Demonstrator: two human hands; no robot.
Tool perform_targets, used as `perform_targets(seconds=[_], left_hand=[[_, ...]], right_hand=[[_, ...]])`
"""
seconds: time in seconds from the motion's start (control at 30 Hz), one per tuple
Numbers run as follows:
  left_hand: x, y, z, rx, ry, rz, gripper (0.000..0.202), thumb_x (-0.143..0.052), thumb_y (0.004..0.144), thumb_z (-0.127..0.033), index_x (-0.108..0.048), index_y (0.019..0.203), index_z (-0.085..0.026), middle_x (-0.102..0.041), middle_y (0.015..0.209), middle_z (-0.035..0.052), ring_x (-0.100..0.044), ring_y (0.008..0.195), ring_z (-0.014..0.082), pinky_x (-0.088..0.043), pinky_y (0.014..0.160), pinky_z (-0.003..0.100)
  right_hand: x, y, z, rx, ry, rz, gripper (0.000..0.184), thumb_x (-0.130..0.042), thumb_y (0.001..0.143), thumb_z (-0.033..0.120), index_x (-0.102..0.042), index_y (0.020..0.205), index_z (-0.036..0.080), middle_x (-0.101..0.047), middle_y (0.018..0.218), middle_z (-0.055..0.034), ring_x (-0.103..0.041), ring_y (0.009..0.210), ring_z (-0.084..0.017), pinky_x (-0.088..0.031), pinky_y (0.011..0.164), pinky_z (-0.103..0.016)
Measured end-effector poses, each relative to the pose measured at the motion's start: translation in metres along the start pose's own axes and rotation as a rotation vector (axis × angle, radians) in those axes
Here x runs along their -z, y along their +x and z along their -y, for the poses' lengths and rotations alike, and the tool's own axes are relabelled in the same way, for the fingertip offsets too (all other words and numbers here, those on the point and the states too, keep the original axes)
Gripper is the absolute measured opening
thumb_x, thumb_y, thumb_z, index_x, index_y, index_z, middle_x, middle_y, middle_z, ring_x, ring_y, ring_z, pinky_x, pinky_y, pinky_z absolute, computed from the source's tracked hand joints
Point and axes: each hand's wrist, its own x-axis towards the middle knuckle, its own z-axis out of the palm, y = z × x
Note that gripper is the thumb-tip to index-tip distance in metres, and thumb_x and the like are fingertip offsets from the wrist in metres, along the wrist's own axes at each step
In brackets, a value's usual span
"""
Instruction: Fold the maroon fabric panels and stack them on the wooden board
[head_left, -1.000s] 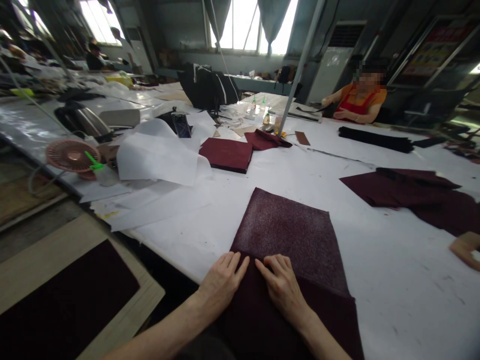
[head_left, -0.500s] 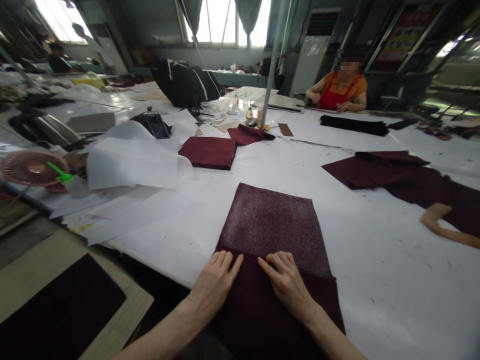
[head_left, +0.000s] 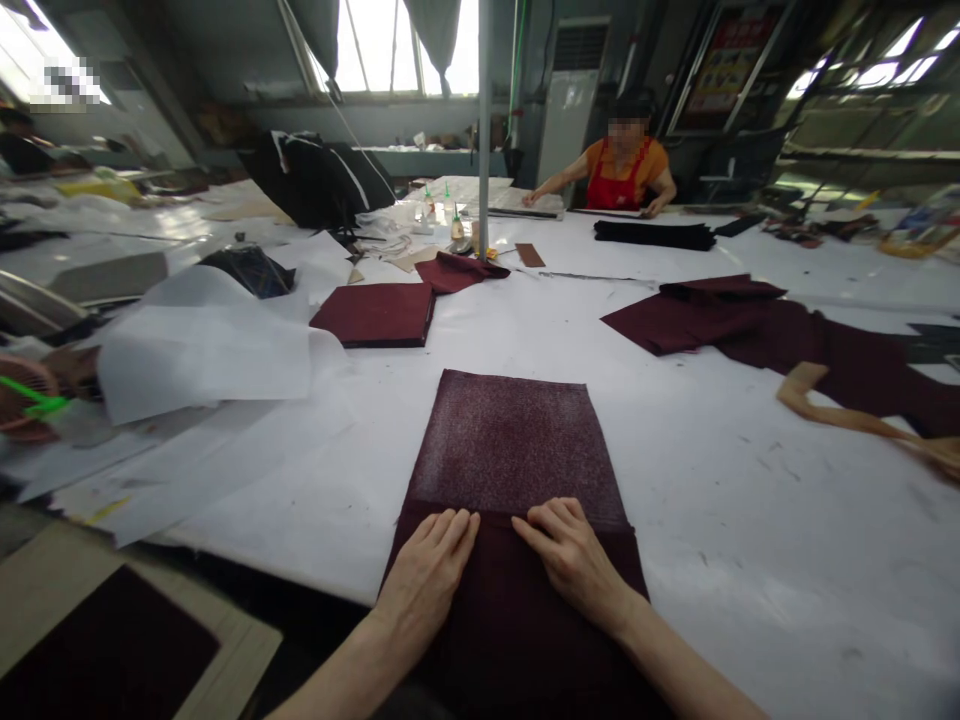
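From where I stand, translucent white sheets (head_left: 206, 350) lie at ten o'clock from the worker's hands, a maroon fabric stack (head_left: 375, 315) at eleven. The left hand (head_left: 429, 562) has its fingers close together, tips on the crosswise edge of the maroon fabric panel (head_left: 517, 440), stretching toward twelve; the right hand (head_left: 576, 558), fingers bent, touches that edge too. Whether either pinches, I can't tell. Rumpled maroon cloth (head_left: 757, 330) lies at two.

The camera sits on the person's head, at the near edge of the worktop (head_left: 750, 560). It looks forward and down, close above the nearest dark red cloth (head_left: 517, 445), and out to a window (head_left: 384, 45).
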Motion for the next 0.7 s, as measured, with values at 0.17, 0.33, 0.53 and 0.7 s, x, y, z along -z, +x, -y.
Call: perform_targets(seconds=[0.17,0.33,0.53,0.7], left_hand=[[0.004,0.009,-0.011,0.023,0.018,0.059,0.068,-0.040,0.080,0.000,-0.031,0.144,-0.020,-0.059,0.103,0.0075,-0.055,0.096,0.0223,-0.045,0.092,0.040],[0.003,0.016,-0.017,-0.056,-0.010,0.013,0.062,-0.040,0.078,0.002,-0.043,0.137,-0.015,-0.053,0.126,0.0103,-0.047,0.115,0.0239,-0.039,0.101,0.039],[0.005,0.025,-0.030,-0.057,0.014,0.042,0.067,-0.042,0.080,-0.002,-0.032,0.144,-0.020,-0.059,0.105,0.0089,-0.055,0.098,0.0237,-0.046,0.091,0.041],[0.001,0.030,-0.037,-0.111,-0.015,-0.023,0.058,-0.042,0.080,-0.001,-0.044,0.136,-0.014,-0.054,0.124,0.0102,-0.049,0.113,0.0242,-0.040,0.101,0.039]], right_hand=[[0.004,-0.007,-0.007,0.008,-0.026,-0.007,0.030,-0.042,0.094,0.012,-0.059,0.119,0.018,-0.060,0.092,-0.0072,-0.050,0.085,-0.019,-0.037,0.080,-0.037],[0.010,-0.015,-0.013,0.001,-0.049,-0.006,0.029,-0.041,0.095,0.012,-0.060,0.116,0.017,-0.060,0.092,-0.0063,-0.049,0.085,-0.018,-0.037,0.081,-0.037],[0.019,-0.026,-0.018,-0.014,-0.062,0.010,0.029,-0.039,0.095,0.013,-0.058,0.117,0.016,-0.059,0.092,-0.0062,-0.049,0.086,-0.018,-0.036,0.082,-0.038],[0.026,-0.035,-0.023,-0.026,-0.108,0.019,0.028,-0.041,0.095,0.016,-0.058,0.118,0.017,-0.060,0.091,-0.0059,-0.049,0.086,-0.018,-0.037,0.081,-0.038]])
